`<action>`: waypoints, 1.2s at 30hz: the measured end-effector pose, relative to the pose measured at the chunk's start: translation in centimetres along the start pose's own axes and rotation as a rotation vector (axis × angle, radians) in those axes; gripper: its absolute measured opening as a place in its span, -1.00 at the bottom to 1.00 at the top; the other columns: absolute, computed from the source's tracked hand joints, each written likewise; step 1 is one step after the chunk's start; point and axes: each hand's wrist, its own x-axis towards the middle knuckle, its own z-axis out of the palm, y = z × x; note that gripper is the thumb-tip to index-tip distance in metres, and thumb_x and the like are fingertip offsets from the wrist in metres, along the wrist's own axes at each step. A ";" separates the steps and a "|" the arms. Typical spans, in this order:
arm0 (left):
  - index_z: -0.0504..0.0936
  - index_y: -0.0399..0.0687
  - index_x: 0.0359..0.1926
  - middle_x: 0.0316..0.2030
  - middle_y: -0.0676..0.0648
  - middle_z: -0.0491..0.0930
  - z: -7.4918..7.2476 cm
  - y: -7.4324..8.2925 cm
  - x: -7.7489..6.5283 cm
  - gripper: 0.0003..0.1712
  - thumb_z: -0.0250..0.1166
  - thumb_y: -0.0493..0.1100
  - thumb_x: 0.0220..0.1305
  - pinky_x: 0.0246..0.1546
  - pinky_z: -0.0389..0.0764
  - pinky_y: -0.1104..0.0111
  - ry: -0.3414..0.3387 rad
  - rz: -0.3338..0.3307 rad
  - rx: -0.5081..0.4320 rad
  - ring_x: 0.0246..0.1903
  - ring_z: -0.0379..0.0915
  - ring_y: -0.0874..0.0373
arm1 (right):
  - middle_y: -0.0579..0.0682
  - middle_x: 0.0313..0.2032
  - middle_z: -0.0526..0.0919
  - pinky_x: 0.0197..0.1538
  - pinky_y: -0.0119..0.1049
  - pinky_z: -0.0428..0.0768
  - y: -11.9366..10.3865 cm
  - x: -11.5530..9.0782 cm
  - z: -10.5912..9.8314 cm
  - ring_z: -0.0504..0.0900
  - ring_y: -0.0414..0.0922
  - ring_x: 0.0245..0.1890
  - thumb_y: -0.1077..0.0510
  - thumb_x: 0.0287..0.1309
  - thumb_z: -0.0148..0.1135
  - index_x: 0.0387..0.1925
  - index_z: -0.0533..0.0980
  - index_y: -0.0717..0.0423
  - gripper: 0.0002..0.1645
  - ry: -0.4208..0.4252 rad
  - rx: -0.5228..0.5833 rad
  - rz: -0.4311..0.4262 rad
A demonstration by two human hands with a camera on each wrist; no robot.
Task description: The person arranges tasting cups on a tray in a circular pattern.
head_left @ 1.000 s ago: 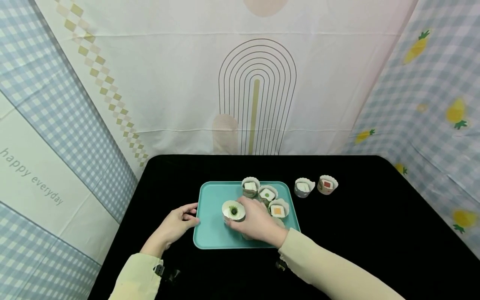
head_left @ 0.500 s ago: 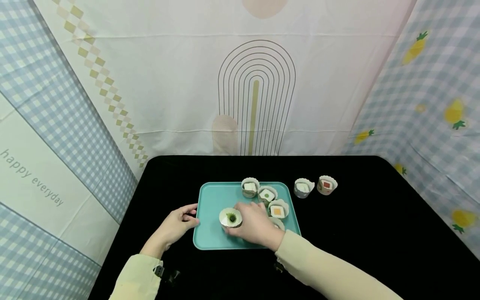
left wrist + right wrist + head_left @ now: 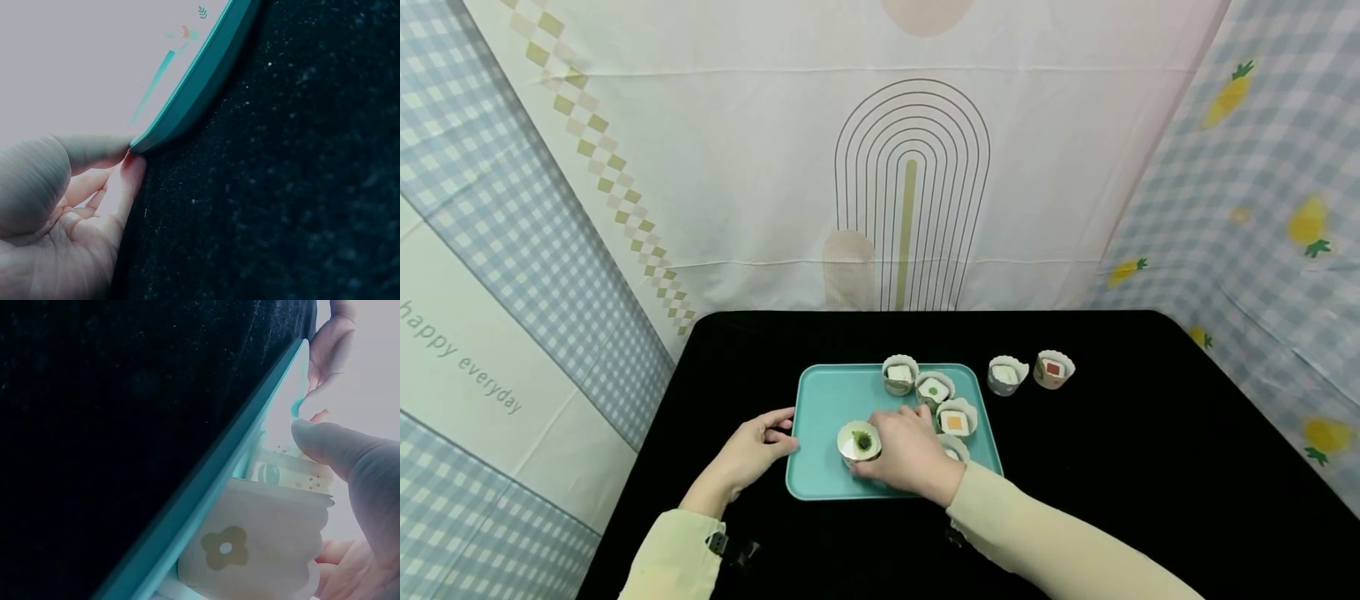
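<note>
My right hand (image 3: 913, 450) grips a small paper cake cup (image 3: 857, 443) with a green garnish on its white top, thumb on the near side. It stands over the middle front of the turquoise tray (image 3: 827, 387). At the tray's left rim, my left hand (image 3: 752, 450) pinches the edge; the left wrist view has its thumb and fingertip meeting at the rim (image 3: 181, 94). Along the tray's right part stand several more cups, among them one with an orange square (image 3: 955, 419) and one with a green dot (image 3: 934, 389). The right wrist view shows a cup with a flower print (image 3: 250, 537) near the rim.
Off the tray, to its right, two cups stand on the black tabletop (image 3: 1112, 467): one with a white filling (image 3: 1005, 375) and one with a red square (image 3: 1054, 369). A white patterned cloth (image 3: 752, 167) hangs behind the table.
My right hand has brought the green-garnished cup a little leftward and nearer over the tray, uncovering more of the front right cup. The left hand stays at the rim.
</note>
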 end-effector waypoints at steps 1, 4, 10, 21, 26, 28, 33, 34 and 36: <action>0.39 -0.05 0.35 -0.01 -0.07 0.47 0.0 0.0 0.0 -0.37 0.32 -0.19 0.28 -0.02 0.48 0.10 0.001 0.000 0.000 -0.17 0.48 0.14 | -0.21 -0.44 0.57 -0.11 -0.06 0.24 0.0 0.0 0.0 0.41 -0.13 -0.37 -0.34 -0.19 0.48 -0.27 0.59 -0.01 -0.41 0.003 -0.004 -0.001; 0.39 -0.05 0.35 -0.01 -0.07 0.47 0.0 0.0 0.0 -0.37 0.32 -0.19 0.28 -0.02 0.48 0.10 0.001 -0.001 0.003 -0.17 0.48 0.14 | -0.22 -0.45 0.56 -0.12 -0.05 0.23 0.0 -0.1 -0.1 0.39 -0.13 -0.39 -0.33 -0.19 0.49 -0.27 0.59 -0.01 -0.42 0.000 0.001 -0.003; 0.38 -0.03 0.36 0.00 -0.07 0.46 -0.1 -0.1 0.0 -0.36 0.32 -0.16 0.28 -0.02 0.47 0.09 -0.003 -0.003 0.006 -0.17 0.48 0.14 | -0.15 -0.25 0.63 -0.05 -0.02 0.21 0.1 -0.2 -1.3 0.43 -0.09 -0.25 -0.36 -0.21 0.49 0.01 0.57 0.03 -0.20 -0.051 0.086 0.025; 0.38 -0.02 0.36 0.01 -0.07 0.46 -0.1 0.0 -0.1 -0.36 0.32 -0.15 0.28 -0.01 0.47 0.08 -0.009 -0.005 0.007 -0.16 0.47 0.13 | -0.02 -0.01 0.59 0.03 -0.06 0.49 5.4 -1.6 -6.4 0.53 -0.03 0.02 -0.41 -0.06 0.36 0.17 0.46 0.03 -0.12 0.129 0.315 0.094; 0.38 -0.01 0.36 0.01 -0.07 0.46 -0.1 0.0 0.0 -0.36 0.33 -0.15 0.28 -0.01 0.47 0.08 -0.011 -0.004 0.005 -0.17 0.48 0.13 | 0.00 0.03 0.55 -0.04 -0.05 0.51 9.3 -2.9 -8.0 0.52 0.00 0.01 -0.41 0.00 0.31 0.25 0.38 -0.01 -0.11 0.204 0.385 0.173; 0.38 0.00 0.36 0.01 -0.07 0.46 0.0 0.0 0.1 -0.36 0.32 -0.16 0.28 0.00 0.47 0.09 -0.014 -0.003 -0.001 -0.17 0.48 0.13 | 0.03 0.02 0.55 -0.06 -0.05 0.51 11.0 -3.4 -8.5 0.53 0.01 -0.03 -0.40 0.03 0.29 0.26 0.36 0.01 -0.11 0.243 0.401 0.197; 0.37 -0.01 0.36 0.03 -0.07 0.45 -0.1 0.0 0.0 -0.36 0.32 -0.15 0.28 0.00 0.46 0.07 -0.018 -0.005 0.002 -0.16 0.48 0.13 | 0.11 0.04 0.51 -0.04 -0.03 0.48 15.2 -4.7 -9.5 0.51 0.04 -0.06 -0.39 0.08 0.25 0.30 0.30 0.06 -0.08 0.300 0.411 0.283; 0.37 0.00 0.36 0.03 -0.06 0.45 -0.1 0.0 0.0 -0.36 0.33 -0.15 0.28 0.00 0.46 0.07 -0.016 -0.009 0.006 -0.15 0.48 0.13 | 0.13 0.04 0.51 -0.03 -0.02 0.47 15.9 -4.9 -9.7 0.50 0.05 -0.05 -0.39 0.08 0.24 0.31 0.29 0.07 -0.07 0.307 0.410 0.300; 0.38 0.01 0.36 0.02 -0.05 0.45 -0.2 -0.1 0.1 -0.36 0.33 -0.15 0.28 0.01 0.45 0.07 -0.011 -0.014 0.015 -0.15 0.48 0.13 | 0.15 0.06 0.49 -0.03 0.00 0.47 17.3 -5.4 -10.0 0.49 0.06 -0.04 -0.39 0.10 0.22 0.32 0.27 0.09 -0.06 0.318 0.410 0.330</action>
